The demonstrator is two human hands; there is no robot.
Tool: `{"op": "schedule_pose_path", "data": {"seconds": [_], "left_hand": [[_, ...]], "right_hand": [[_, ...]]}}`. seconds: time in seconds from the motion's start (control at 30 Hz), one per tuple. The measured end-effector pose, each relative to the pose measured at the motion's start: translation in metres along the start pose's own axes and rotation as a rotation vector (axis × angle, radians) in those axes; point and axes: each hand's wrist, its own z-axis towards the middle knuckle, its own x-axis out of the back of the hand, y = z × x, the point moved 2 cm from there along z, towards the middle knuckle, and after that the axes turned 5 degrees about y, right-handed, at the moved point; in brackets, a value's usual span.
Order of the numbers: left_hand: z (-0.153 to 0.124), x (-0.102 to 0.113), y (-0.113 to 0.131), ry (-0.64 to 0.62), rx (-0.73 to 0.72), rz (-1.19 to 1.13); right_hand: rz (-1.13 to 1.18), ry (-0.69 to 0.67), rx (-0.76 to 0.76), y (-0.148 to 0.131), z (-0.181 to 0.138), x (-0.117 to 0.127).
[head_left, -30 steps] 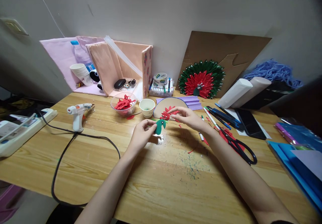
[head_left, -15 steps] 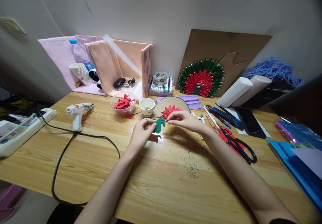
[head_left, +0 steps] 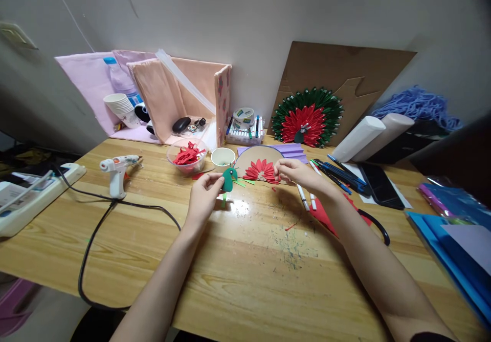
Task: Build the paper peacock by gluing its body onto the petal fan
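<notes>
L hand [head_left: 205,193] pinches green bird-shaped paper cutout [head_left: 227,180], front-left of tan semicircular card [head_left: 247,156]; red paper petals [head_left: 259,170] on card, cutout not yet. R hand [head_left: 294,173] half-curled, at card's R end (can't tell if gripping anything).

Glue gun [head_left: 117,177] L of bowl [head_left: 187,169]; cup [head_left: 218,163] btwn bowl & half-disc [head_left: 258,153].

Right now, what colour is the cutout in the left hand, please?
The cutout is mostly green, as the head view shows.
</notes>
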Motion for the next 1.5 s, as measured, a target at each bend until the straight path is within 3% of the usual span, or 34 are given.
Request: {"op": "schedule_pose_path", "data": {"seconds": [0.13, 0.3, 0.47, 0.63, 0.97, 1.17, 1.33, 1.43, 1.5], "left_hand": [[-0.001, 0.001, 0.005, 0.01, -0.067, -0.003], [-0.001, -0.004, -0.001, -0.003, -0.004, 0.01], [-0.004, -0.012, -0.011, -0.058, 0.037, 0.001], [-0.005, -0.016, -0.017, -0.089, -0.001, 0.026], [-0.003, -0.016, -0.02, -0.108, -0.007, -0.025], [-0.006, -0.018, -0.02, -0.129, 0.052, -0.086], [-0.008, -0.019, -0.017, -0.125, 0.094, -0.132], [-0.01, -0.02, -0.014, -0.132, 0.119, -0.148], [-0.013, -0.021, -0.013, -0.15, 0.15, -0.16]], "right_hand": [[0.006, -0.072, 0.032, 0.003, -0.007, -0.006], [0.081, -0.094, -0.047, 0.027, -0.02, -0.026], [0.262, -0.001, -0.13, 0.045, -0.036, -0.029], [0.389, -0.047, -0.193, 0.043, -0.05, -0.034], [0.344, -0.011, -0.197, 0.045, -0.048, -0.046], [0.183, 0.078, -0.102, 0.051, -0.046, -0.047], [0.035, -0.001, -0.008, 0.053, -0.046, -0.051], [0.07, 0.105, 0.129, 0.048, -0.045, -0.052], [0.166, 0.172, 0.106, 0.044, -0.045, -0.053]]}}
